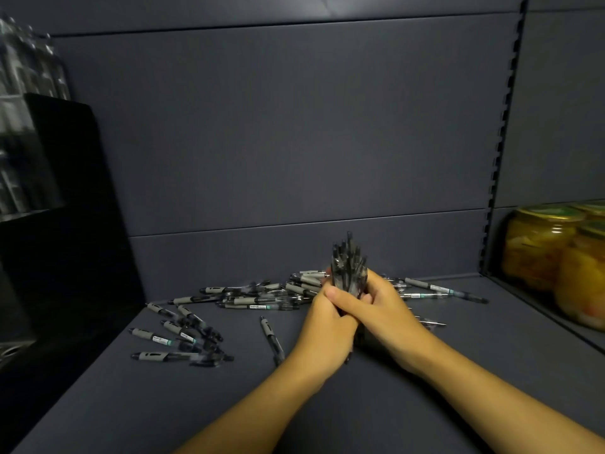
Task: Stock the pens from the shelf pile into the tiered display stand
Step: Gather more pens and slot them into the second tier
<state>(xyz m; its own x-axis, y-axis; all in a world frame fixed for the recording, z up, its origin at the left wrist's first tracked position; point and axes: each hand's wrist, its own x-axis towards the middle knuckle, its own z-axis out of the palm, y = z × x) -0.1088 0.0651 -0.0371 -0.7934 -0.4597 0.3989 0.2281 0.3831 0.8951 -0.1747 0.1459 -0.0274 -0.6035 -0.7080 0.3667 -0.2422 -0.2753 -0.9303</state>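
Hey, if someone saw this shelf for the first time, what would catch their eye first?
Probably the two hands, left hand and right hand, clasped round an upright bundle of pens mid-shelf. Next, the loose pens scattered behind and to the left, and the yellow jars glowing at the far right.

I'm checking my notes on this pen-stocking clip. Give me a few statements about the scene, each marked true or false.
1. Both hands grip one bundle of pens. True: the left hand and the right hand wrap around it together.
2. The bundle lies flat on the shelf. False: it stands roughly upright, one end sticking up above the hands.
3. Loose pens lie scattered on the shelf. True.
4. The jars stand to the left of the hands. False: they stand at the right, past the shelf divider.
5. The display stand is at the left edge. True.
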